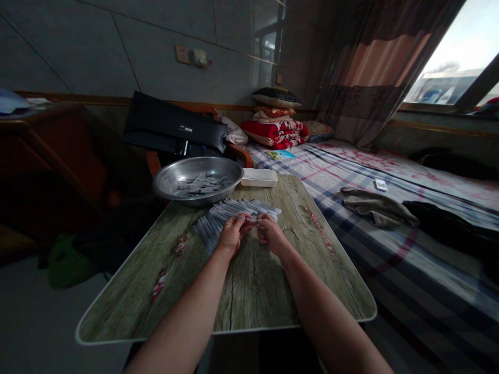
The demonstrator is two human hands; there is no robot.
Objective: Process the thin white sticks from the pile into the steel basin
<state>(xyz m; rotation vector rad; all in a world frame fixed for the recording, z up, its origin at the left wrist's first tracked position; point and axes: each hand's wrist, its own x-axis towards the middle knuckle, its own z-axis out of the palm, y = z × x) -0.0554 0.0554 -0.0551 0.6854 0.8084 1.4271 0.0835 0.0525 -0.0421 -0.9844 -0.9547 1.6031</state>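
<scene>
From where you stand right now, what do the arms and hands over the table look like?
Two human forearms, with no sleeve in sight. The left hand and right hand wear no gloves. No watch, bracelet or cable shows; rings are too small to tell.

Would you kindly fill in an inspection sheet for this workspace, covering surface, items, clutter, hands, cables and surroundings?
Surface: wood-patterned table with flower prints and a pale edge.
Items: slender pale pieces spread on the table; similar ones in the metal basin.
Clutter: white tray beside the basin; grey garment on the bed.
Hands: left hand and right hand close together, apparently pinching a slender piece; blurred.
Cables: nothing seen.
Surroundings: bed to the right, wall socket, curtain, window.
</scene>
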